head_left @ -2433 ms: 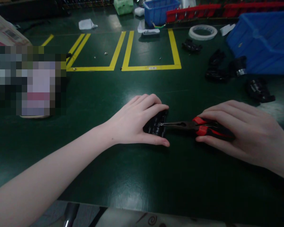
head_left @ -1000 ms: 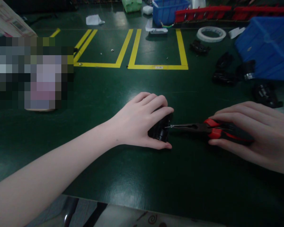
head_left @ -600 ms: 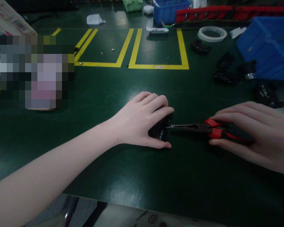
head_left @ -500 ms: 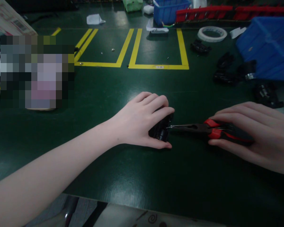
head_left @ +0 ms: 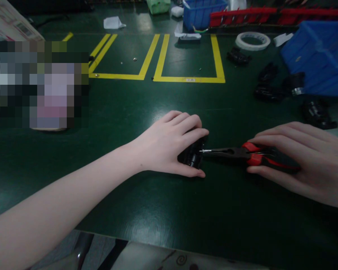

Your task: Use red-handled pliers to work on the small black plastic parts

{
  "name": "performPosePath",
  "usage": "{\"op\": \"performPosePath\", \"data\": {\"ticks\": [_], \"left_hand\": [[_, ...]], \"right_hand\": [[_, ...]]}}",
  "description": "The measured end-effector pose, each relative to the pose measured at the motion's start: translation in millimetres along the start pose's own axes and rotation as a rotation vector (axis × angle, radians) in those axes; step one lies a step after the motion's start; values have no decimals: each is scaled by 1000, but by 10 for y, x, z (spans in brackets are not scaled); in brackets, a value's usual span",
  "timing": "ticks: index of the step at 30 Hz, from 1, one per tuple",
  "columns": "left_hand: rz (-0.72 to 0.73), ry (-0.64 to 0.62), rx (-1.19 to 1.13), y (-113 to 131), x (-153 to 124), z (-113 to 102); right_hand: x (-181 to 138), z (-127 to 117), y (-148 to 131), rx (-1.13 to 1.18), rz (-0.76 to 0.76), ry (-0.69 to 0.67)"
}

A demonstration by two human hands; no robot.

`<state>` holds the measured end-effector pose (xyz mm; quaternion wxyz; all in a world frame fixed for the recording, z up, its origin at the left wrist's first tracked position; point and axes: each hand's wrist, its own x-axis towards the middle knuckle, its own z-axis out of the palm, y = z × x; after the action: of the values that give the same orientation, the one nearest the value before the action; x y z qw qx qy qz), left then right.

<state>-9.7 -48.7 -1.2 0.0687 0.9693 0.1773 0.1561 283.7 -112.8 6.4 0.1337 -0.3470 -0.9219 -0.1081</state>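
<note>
My left hand (head_left: 169, 144) lies cupped over a small black plastic part (head_left: 190, 155) on the dark green table (head_left: 157, 202), fingers and thumb closed round it. My right hand (head_left: 298, 161) grips the red-and-black handles of needle-nose pliers (head_left: 242, 153). The pliers lie nearly flat, pointing left, and their thin tips reach the right side of the black part. Most of the part is hidden under my left palm.
Several loose black parts (head_left: 266, 90) lie at the right beside a large blue bin (head_left: 318, 56). A roll of white tape (head_left: 252, 40), a smaller blue bin (head_left: 199, 13) and red trays (head_left: 270, 15) stand at the back. Yellow lines (head_left: 186, 79) mark the table; a blurred patch sits left.
My right hand drew the pliers a little to the right, so only the tips touch the part. Since half a second ago both hands have barely moved.
</note>
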Motion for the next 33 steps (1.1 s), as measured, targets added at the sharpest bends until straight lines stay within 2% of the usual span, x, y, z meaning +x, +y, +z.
{"op": "performPosePath", "data": {"ticks": [13, 24, 33], "left_hand": [[-13, 0, -26, -4, -4, -22], [-37, 10, -235, 1, 11, 27], [-147, 35, -351, 3, -1, 15]], "right_hand": [[-27, -17, 25, 28, 2, 0], [-12, -24, 17, 19, -3, -15], [-31, -45, 14, 67, 45, -29]]}}
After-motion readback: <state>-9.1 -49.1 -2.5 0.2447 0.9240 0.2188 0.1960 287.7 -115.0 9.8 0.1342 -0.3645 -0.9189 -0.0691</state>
